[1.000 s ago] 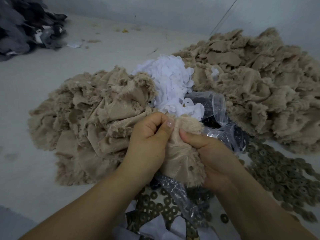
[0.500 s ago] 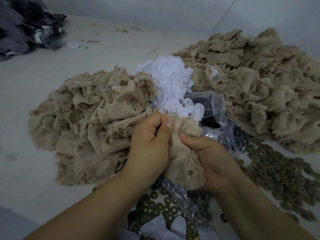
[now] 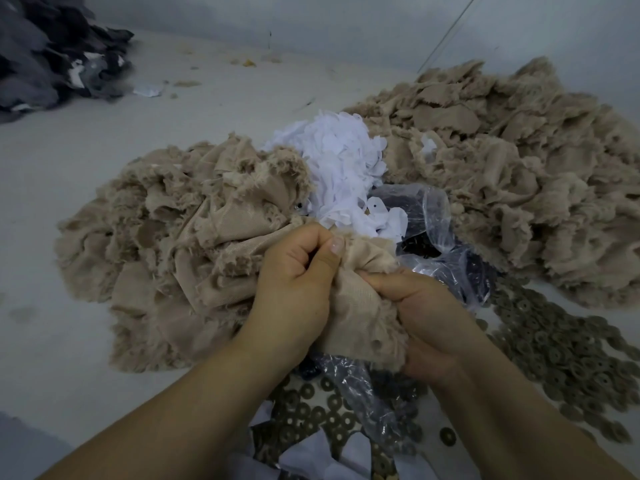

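Fingers (image 3: pixel 294 242) of the left hand (image 3: pixel 294 292) are curled tight, thumb pressed on top, pinching the upper edge of a frayed beige fabric piece (image 3: pixel 363 306). The right hand (image 3: pixel 429 320) grips the same piece from the other side, thumb laid across the cloth, its fingers hidden beneath. The piece is held up between both hands, close to the body. Surroundings, left to right: a dark fabric heap (image 3: pixel 52 53) well apart; a beige pile (image 3: pixel 166 258) just beside the left hand; white scraps (image 3: pixel 343 164); a crumpled clear plastic bag (image 3: pixel 433 216) reaching under the held piece; a larger beige pile (image 3: pixel 512 174); many round beige rings (image 3: pixel 561 341) spread flat. Judgement: the work is somewhere in the middle. The rings suggest plenty is finished, yet both piles remain large, and I cannot tell which one awaits handling.
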Demonstrator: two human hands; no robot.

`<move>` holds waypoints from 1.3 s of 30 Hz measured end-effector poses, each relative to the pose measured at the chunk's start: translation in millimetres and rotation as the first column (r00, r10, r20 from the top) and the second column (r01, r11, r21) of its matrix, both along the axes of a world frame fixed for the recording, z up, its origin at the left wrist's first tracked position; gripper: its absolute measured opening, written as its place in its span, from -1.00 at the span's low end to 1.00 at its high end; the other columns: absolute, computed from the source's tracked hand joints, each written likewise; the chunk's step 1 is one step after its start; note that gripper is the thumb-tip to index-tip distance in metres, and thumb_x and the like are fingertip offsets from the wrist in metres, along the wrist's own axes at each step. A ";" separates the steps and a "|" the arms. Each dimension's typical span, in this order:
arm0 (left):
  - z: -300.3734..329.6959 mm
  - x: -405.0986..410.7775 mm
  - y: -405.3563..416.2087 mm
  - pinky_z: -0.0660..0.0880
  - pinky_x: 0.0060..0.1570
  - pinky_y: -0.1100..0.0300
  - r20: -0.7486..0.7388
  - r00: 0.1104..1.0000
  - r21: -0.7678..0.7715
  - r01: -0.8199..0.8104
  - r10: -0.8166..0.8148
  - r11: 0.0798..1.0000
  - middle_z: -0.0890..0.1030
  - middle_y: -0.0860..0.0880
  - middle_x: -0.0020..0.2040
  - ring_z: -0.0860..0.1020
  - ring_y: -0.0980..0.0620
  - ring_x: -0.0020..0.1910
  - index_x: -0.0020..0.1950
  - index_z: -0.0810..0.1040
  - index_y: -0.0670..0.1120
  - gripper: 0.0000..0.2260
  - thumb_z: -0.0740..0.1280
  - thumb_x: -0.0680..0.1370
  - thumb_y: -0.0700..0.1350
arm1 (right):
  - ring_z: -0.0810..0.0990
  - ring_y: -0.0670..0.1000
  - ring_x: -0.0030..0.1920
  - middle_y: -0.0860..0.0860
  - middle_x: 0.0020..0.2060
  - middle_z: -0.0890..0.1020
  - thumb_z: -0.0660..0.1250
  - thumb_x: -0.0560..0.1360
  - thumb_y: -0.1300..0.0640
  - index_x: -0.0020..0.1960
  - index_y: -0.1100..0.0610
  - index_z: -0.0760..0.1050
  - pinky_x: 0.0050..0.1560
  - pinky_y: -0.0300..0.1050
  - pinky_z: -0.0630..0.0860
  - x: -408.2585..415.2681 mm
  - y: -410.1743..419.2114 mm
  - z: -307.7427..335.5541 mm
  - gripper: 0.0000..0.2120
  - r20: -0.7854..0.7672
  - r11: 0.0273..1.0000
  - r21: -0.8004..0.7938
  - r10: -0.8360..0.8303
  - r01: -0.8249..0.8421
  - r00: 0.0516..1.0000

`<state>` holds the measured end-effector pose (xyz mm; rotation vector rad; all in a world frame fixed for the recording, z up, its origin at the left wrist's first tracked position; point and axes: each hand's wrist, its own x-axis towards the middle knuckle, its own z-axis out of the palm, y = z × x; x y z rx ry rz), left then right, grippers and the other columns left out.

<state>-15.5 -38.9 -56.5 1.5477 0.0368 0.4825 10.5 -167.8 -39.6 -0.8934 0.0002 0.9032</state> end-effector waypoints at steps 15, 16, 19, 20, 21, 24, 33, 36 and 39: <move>-3.2 2.6 13.1 0.51 -0.33 0.29 -0.054 0.988 -0.252 0.126 -0.144 0.959 0.60 0.01 -0.35 0.53 0.13 -0.36 -0.27 0.64 -0.03 -0.88 0.46 0.46 -0.09 | 0.60 0.31 0.19 0.37 0.19 0.59 0.05 0.61 0.40 0.30 0.39 0.47 0.14 0.15 0.61 19.9 -15.9 1.5 -0.66 0.124 0.998 -0.068 -0.003 0.012 0.992; -3.5 2.6 13.5 0.52 -0.32 0.29 -0.059 0.986 -0.255 0.136 -0.156 0.957 0.60 0.00 -0.35 0.54 0.12 -0.35 -0.27 0.64 -0.03 -0.90 0.45 0.46 -0.10 | 0.62 0.30 0.17 0.36 0.16 0.61 0.11 0.63 0.37 0.28 0.39 0.49 0.13 0.13 0.61 18.8 -14.4 -1.3 -0.71 0.182 0.991 -0.122 -0.025 0.048 0.983; -4.5 3.0 13.8 0.52 -0.32 0.29 -0.074 0.983 -0.239 0.147 -0.169 0.960 0.61 -0.01 -0.34 0.54 0.11 -0.34 -0.26 0.65 -0.03 -0.92 0.44 0.44 -0.09 | 0.67 0.24 0.11 0.28 0.09 0.67 0.24 0.59 0.34 0.24 0.34 0.53 0.11 0.08 0.63 17.5 -12.6 -5.4 -0.75 0.313 0.971 -0.176 -0.101 0.162 0.944; -5.0 3.2 14.0 0.52 -0.32 0.30 -0.074 0.983 -0.229 0.146 -0.167 0.962 0.60 0.00 -0.34 0.53 0.11 -0.34 -0.27 0.65 -0.02 -0.92 0.44 0.44 -0.10 | 0.68 0.23 0.08 0.28 0.06 0.68 0.27 0.56 0.34 0.21 0.34 0.55 0.08 0.05 0.64 17.8 -13.1 -5.6 -0.76 0.344 0.964 -0.177 -0.130 0.200 0.930; -5.4 3.6 14.2 0.51 -0.32 0.31 -0.072 0.984 -0.218 0.146 -0.165 0.965 0.60 0.02 -0.35 0.52 0.12 -0.35 -0.28 0.64 -0.01 -0.91 0.44 0.43 -0.10 | 0.69 0.22 0.05 0.27 0.03 0.69 0.29 0.53 0.34 0.16 0.32 0.58 0.04 0.02 0.66 18.4 -13.8 -5.4 -0.78 0.379 0.955 -0.182 -0.151 0.233 0.913; -5.6 4.3 14.5 0.49 -0.34 0.33 -0.069 0.982 -0.198 0.159 -0.176 0.967 0.59 0.03 -0.36 0.52 0.14 -0.36 -0.29 0.65 0.00 -0.91 0.44 0.43 -0.12 | 0.72 0.18 -0.02 0.23 -0.05 0.72 0.31 0.52 0.34 -0.02 0.20 0.66 -0.03 -0.04 0.67 20.0 -15.1 -7.6 -0.84 0.479 0.931 -0.202 -0.177 0.304 0.860; -3.2 5.3 11.7 0.50 -0.31 0.27 -0.091 0.978 -0.123 0.178 -0.189 0.976 0.59 -0.04 -0.33 0.51 0.07 -0.33 -0.27 0.65 -0.03 -0.94 0.44 0.41 -0.11 | 0.67 0.28 0.08 0.18 -0.07 0.73 0.34 0.54 0.35 -0.05 0.17 0.68 0.15 0.18 0.60 16.7 -9.3 -15.8 -0.83 0.575 0.877 -0.227 -0.229 0.423 0.785; -3.4 4.7 11.3 0.49 -0.32 0.26 -0.092 0.978 -0.083 0.179 -0.187 0.980 0.57 -0.09 -0.33 0.50 0.06 -0.33 -0.27 0.61 -0.11 -0.90 0.44 0.41 -0.11 | 0.61 0.43 0.07 0.26 -0.09 0.71 0.35 0.53 0.37 -0.07 0.20 0.68 0.14 0.40 0.53 14.4 -7.5 -18.6 -0.85 0.575 0.842 -0.220 -0.296 0.493 0.763; -4.6 4.4 11.0 0.48 -0.29 0.21 -0.085 0.981 -0.016 0.174 -0.174 0.985 0.57 -0.13 -0.32 0.50 0.03 -0.32 -0.24 0.59 -0.15 -0.88 0.46 0.46 -0.18 | 0.52 0.55 0.04 0.35 -0.11 0.68 0.37 0.52 0.36 -0.08 0.21 0.68 0.05 0.57 0.44 12.4 -5.8 -19.5 -0.87 0.578 0.816 -0.216 -0.335 0.536 0.744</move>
